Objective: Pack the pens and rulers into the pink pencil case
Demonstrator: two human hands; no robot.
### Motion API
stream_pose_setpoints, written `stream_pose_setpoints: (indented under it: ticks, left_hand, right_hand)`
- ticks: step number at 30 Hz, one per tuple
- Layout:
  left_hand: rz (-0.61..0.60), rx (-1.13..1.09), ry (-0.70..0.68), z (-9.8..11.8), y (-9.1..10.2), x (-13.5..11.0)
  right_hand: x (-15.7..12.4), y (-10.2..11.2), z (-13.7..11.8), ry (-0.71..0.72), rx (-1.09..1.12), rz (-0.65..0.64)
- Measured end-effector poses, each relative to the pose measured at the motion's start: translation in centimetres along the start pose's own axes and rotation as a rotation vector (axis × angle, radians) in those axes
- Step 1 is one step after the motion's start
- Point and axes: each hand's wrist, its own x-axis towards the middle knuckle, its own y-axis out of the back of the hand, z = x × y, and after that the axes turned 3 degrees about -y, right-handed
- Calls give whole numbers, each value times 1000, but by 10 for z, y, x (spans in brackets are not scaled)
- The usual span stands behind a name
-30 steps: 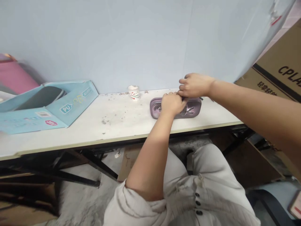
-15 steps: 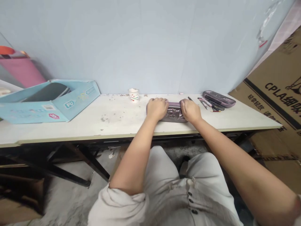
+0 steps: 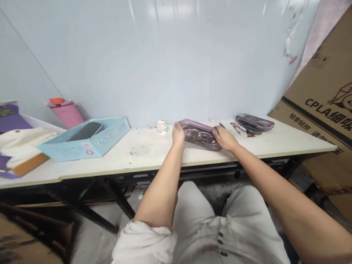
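Observation:
A dark purple, glossy pencil case (image 3: 199, 136) with a raised design is held between my two hands over the white table. It tilts, its left end higher than its right. My left hand (image 3: 178, 134) grips the left end, with most of its fingers hidden behind the case. My right hand (image 3: 223, 137) is closed on the right end, thumb on the front face. To the right lies a second dark pencil case (image 3: 255, 122), with several pens (image 3: 239, 127) beside it on the table.
A paper cup (image 3: 161, 126) stands near the wall. On the left are a light blue open box (image 3: 74, 148) with a dark object inside, a pink cylindrical thing (image 3: 67, 113) and a white cloth (image 3: 23, 141). Large cardboard boxes (image 3: 321, 121) stand right of the table (image 3: 154, 161).
The pencil case has gone from lying level on the table to tilted, left end raised. My left hand has moved from its top to its left end. The view has shifted.

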Motion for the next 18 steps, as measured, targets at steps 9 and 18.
stream_pose_setpoints:
  ticks: [9,18]
  left_hand:
    - [-64,284,-655,149,-40,-28]
    - [-210,61,-791,190,-81,-44]
  right_hand:
    - [-14,76,38,51,468,77]
    - [-45,94,76,-101,727,288]
